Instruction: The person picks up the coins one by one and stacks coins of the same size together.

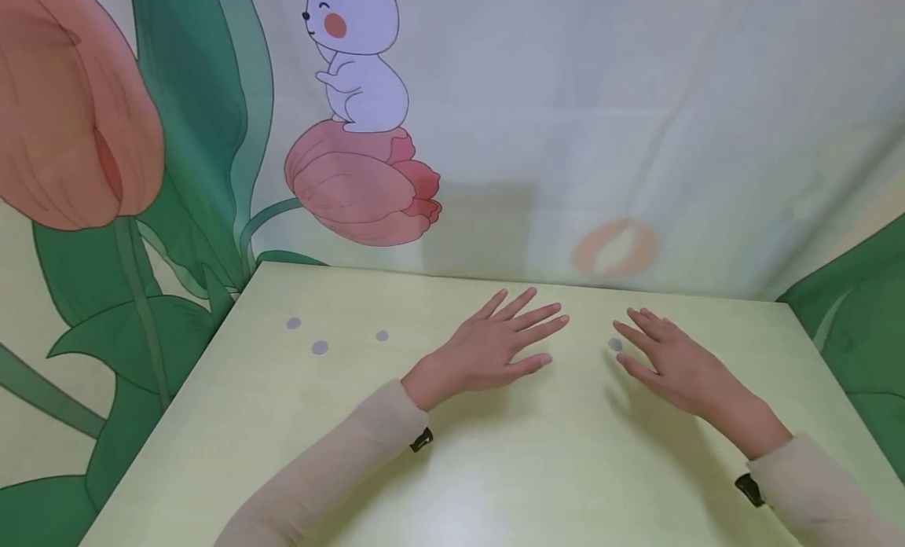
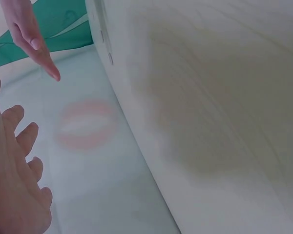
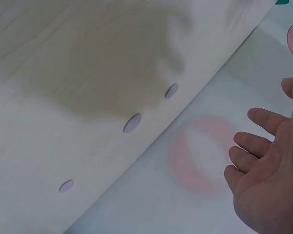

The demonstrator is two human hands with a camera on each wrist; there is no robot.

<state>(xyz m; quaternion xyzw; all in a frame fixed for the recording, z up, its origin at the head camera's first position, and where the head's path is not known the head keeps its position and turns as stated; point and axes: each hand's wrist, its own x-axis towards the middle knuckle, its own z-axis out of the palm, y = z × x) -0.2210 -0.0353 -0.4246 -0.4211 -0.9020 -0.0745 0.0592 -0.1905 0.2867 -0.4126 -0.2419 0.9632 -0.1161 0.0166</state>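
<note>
Fingers of the right hand (image 1: 682, 366) reach forward, loosely bent, with the thumb held away from them and nothing between; a lilac disc (image 1: 615, 345) shows just off their tips, on the table (image 1: 495, 484). Left of that disc, well apart from it, hovers the left hand (image 1: 486, 349), its fingers fanned apart and likewise holding nothing. Shadows suggest that both hands are raised off the surface.

As a judgement, the step in hand is a poised one, with nothing grasped; whether the hands are ready to reach or merely paused in the air cannot be told. A move on the disc would call for lowering the right hand and working with the fingertips, since the piece looks flat and thin, with little edge to pinch.

Three more discs (image 1: 320, 347) lie far to the disc's left; the right wrist view also shows three, though which ones is unclear. The table is pale, faintly grained, its rear edge beyond the disc. Behind hangs a printed cloth (image 1: 537, 75): a blurred pink ring (image 1: 585, 250) beyond the disc, a white rabbit (image 1: 368, 91) on a tulip (image 1: 357, 185) to its left, green leaves (image 1: 866, 350) to its right.
</note>
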